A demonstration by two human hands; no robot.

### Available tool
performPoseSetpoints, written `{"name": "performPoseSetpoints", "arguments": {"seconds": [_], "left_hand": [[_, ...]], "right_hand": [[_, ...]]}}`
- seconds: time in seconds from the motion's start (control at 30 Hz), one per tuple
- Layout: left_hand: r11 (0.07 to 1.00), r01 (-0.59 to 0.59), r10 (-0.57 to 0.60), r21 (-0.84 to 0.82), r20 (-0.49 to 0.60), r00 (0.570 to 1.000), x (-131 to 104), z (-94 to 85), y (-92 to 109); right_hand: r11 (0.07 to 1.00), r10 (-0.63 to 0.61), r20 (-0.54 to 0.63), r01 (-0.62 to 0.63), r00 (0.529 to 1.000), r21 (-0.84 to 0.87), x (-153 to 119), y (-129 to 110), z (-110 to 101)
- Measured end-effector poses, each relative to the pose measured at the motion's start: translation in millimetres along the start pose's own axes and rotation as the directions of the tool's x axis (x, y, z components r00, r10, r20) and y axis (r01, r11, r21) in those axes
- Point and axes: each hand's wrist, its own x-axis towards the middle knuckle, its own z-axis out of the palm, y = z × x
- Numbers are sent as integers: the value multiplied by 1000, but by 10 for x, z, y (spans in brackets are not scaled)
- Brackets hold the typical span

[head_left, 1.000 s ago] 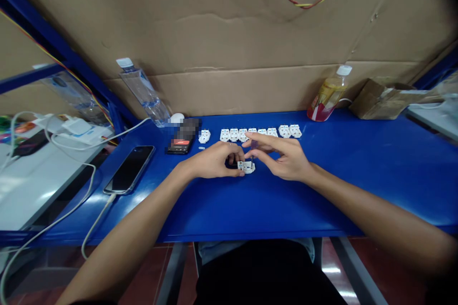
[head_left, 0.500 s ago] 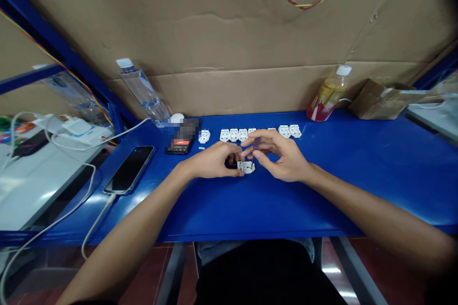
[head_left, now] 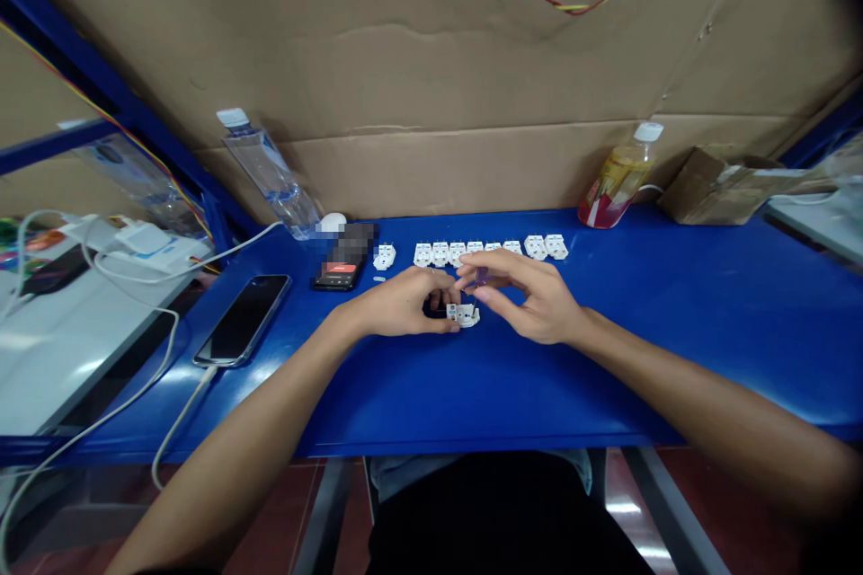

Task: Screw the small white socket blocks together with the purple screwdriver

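Note:
Near the middle of the blue table (head_left: 418, 395), my left hand (head_left: 408, 304) grips the left end of a small white plastic part (head_left: 466, 315) between thumb and fingers. My right hand (head_left: 532, 292) is closed around the purple handle of a small screwdriver (head_left: 481, 277). Its thin shaft points down and its tip meets the right side of the white part. Behind my hands stands a row of several similar white parts (head_left: 440, 253), some partly hidden by my right hand. One more white part (head_left: 384, 257) sits apart to the left.
A dark phone (head_left: 337, 274) and a charging phone (head_left: 244, 321) with a white cable lie on the left. A clear bottle (head_left: 273, 175) leans behind them. At the back right are a drink bottle (head_left: 617, 180) and a cardboard box (head_left: 707, 189).
The fingers of my right hand have shifted slightly around the screwdriver handle, and more of the row behind shows. My left hand and the white part have stayed in place.

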Motion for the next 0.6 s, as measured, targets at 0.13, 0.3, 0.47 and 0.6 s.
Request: {"name": "performPoseSetpoints", "arguments": {"seconds": [0.13, 0.3, 0.47, 0.6], "left_hand": [[1000, -12, 12, 16, -8, 1000, 1, 0, -2], [1000, -2, 2, 21, 6, 1000, 1, -13, 32], [999, -30, 31, 19, -11, 999, 1, -8, 18], [999, -41, 41, 10, -12, 999, 0, -8, 1]], "right_hand": [[1000, 1, -57, -3, 998, -28, 0, -5, 5], [968, 170, 91, -183, 981, 171, -45, 2, 17], [998, 56, -16, -55, 998, 31, -33, -5, 20], [991, 97, 7, -97, 995, 90, -47, -2, 23]]}}
